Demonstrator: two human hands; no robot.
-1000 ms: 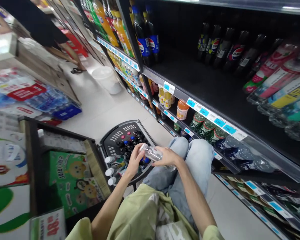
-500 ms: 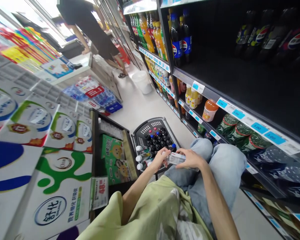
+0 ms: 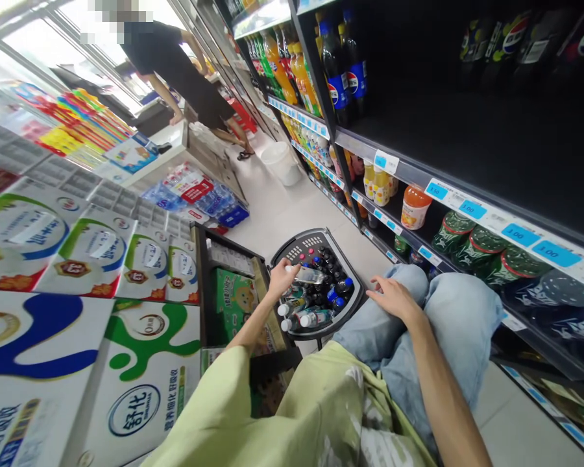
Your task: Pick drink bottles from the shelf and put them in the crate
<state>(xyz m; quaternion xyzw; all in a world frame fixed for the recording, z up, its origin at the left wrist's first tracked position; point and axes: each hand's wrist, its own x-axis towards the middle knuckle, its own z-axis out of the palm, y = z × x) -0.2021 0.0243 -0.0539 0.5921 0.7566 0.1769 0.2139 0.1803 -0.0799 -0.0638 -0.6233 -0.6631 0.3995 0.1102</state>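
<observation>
At a black plastic basket (image 3: 355, 305)
The left hand (image 3: 282, 280) grasped a clear white-capped plastic bottle (image 3: 310, 275); the right hand (image 3: 393, 297) hung released.

Floor (image 3: 296, 211): pale, smooth tiles, thin joints | Right: black shelving unit (image 3: 418, 123), deep bay in shadow, price-tag rail (image 3: 472, 209) in blue and white along the shelf edge | Left: dark-framed display rack (image 3: 199, 266) | Far end: white-topped counter (image 3: 174, 137) | Upper left: windows (image 3: 34, 40), bright, washed-out light
</observation>
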